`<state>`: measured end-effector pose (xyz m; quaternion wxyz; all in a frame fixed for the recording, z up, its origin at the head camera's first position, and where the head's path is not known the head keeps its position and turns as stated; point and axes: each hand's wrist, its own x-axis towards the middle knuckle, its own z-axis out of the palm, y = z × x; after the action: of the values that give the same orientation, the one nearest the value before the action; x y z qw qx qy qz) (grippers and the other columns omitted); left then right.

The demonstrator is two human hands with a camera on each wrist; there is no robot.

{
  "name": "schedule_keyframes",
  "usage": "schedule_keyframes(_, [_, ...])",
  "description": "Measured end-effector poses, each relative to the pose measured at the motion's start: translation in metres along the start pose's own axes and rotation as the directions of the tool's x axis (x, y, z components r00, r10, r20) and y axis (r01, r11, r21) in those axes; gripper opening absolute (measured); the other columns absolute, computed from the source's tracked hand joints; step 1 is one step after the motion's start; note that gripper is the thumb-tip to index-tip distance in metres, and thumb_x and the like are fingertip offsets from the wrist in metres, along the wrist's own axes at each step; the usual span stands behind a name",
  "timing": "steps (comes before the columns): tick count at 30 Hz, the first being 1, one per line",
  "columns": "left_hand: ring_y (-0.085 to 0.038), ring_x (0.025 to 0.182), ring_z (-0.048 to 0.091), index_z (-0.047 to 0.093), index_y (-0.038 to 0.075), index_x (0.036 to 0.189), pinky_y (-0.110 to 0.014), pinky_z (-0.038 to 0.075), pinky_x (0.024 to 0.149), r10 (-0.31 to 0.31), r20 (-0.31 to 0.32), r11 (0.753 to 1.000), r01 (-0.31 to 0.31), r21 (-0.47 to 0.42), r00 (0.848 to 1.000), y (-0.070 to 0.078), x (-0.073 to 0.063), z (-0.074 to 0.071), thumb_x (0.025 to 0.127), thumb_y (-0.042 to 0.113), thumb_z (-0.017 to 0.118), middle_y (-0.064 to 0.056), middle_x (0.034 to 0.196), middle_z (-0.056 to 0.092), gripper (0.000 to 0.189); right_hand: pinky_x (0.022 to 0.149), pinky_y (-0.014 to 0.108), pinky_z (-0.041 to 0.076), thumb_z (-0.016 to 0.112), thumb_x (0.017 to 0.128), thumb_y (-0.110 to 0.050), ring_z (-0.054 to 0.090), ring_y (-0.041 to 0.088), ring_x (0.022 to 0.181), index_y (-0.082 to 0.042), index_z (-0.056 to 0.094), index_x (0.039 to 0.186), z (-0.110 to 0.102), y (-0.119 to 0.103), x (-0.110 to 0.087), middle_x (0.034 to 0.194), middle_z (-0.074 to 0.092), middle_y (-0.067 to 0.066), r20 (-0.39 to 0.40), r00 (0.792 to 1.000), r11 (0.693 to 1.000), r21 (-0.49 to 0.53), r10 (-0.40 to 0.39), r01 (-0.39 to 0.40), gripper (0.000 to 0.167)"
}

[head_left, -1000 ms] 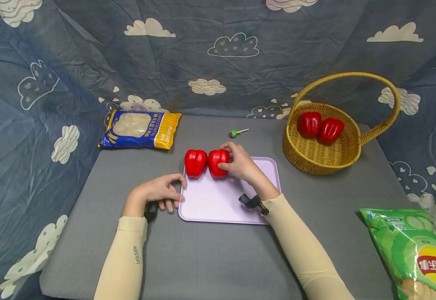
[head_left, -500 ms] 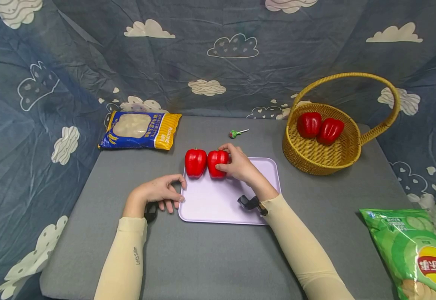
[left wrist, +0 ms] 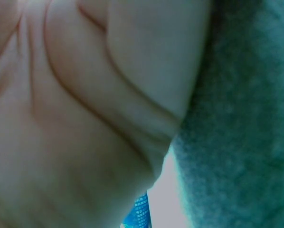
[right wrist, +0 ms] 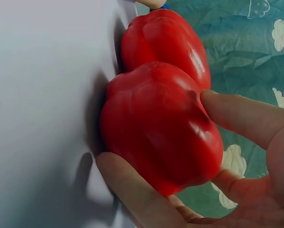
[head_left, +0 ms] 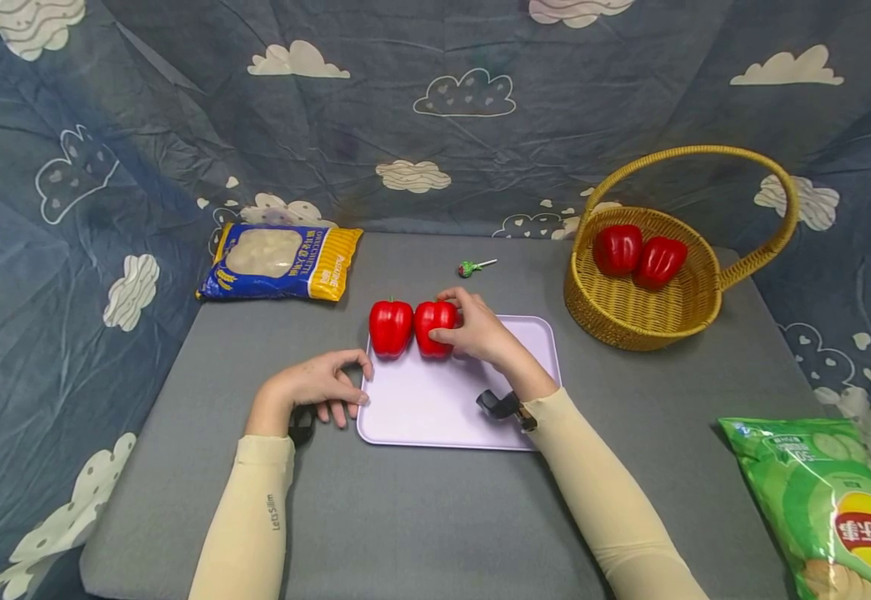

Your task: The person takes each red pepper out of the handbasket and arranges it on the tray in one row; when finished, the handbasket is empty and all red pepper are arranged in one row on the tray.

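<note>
Side by side along the far edge of a lilac tray (head_left: 435, 417) stand two red bell peppers. My right hand (head_left: 483, 332) grips the right bell pepper (head_left: 431, 332) from its right side. In the right wrist view, fingers and thumb lie round this pepper, which touches the left bell pepper (right wrist: 168, 40). My left hand (head_left: 317, 381) rests at the tray's left rim, thumb and forefinger loosely bent and touching or very near it. The left wrist view is mostly filled by the palm (left wrist: 75, 123).
A wicker basket (head_left: 641, 321) with two red bell peppers (head_left: 639, 255) stands at the back right. A pasta bag (head_left: 279, 260) lies back left, a lollipop (head_left: 471, 267) behind the tray. A green chip bag (head_left: 818, 492) lies front right.
The right bell pepper has shifted slightly left with my right hand, closer to the other pepper. My left hand has stayed at the tray's rim.
</note>
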<state>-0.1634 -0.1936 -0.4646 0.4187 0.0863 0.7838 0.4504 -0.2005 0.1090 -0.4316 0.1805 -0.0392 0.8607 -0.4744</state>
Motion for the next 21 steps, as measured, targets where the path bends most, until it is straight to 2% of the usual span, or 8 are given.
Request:
schedule_keyframes(6, [-0.020, 0.062, 0.076, 0.055, 0.018, 0.125, -0.026, 0.052, 0.051, 0.002, -0.004, 1.000, -0.002, -0.001, 1.000, 0.000, 0.000, 0.000, 0.096, 0.025, 0.079, -0.008, 0.083, 0.079, 0.038, 0.083, 0.044, 0.065, 0.079, 0.094, -0.022, 0.053, 0.041, 0.138, -0.016, 0.044, 0.155, -0.007, 0.000, -0.002, 0.153, 0.042, 0.022, 0.022, 1.000, 1.000, -0.019, -0.005, 0.005, 0.071])
schedule_keyframes(11, [-0.021, 0.062, 0.076, 0.055, 0.017, 0.125, -0.026, 0.052, 0.051, 0.003, -0.004, 1.000, -0.003, 0.001, 1.000, 0.000, 0.000, 0.000, 0.096, 0.026, 0.079, -0.008, 0.082, 0.078, 0.039, 0.102, 0.055, 0.056, 0.078, 0.095, -0.027, 0.052, 0.043, 0.142, -0.017, 0.042, 0.157, -0.021, -0.003, -0.007, 0.159, 0.041, 0.022, 0.016, 0.999, 0.999, -0.032, -0.033, 0.034, 0.073])
schedule_keyframes(15, [-0.020, 0.062, 0.075, 0.054, 0.016, 0.126, -0.026, 0.051, 0.051, 0.001, -0.005, 1.000, -0.001, 0.001, 1.000, 0.001, 0.000, 0.001, 0.096, 0.026, 0.079, -0.008, 0.083, 0.078, 0.041, 0.111, 0.061, 0.048, 0.077, 0.096, -0.028, 0.050, 0.044, 0.143, -0.017, 0.041, 0.158, -0.041, -0.006, -0.015, 0.161, 0.042, 0.022, -0.027, 0.997, 0.997, -0.008, -0.072, 0.072, 0.073])
schedule_keyframes(21, [-0.021, 0.063, 0.076, 0.055, 0.018, 0.125, -0.027, 0.052, 0.051, 0.000, -0.010, 1.000, 0.000, 0.008, 1.000, 0.001, 0.000, 0.001, 0.096, 0.026, 0.079, -0.008, 0.083, 0.078, 0.038, 0.116, 0.062, 0.044, 0.076, 0.098, -0.027, 0.046, 0.043, 0.147, -0.017, 0.037, 0.161, -0.083, -0.008, -0.030, 0.161, 0.043, 0.021, -0.140, 0.985, 0.992, 0.059, -0.099, 0.108, 0.076])
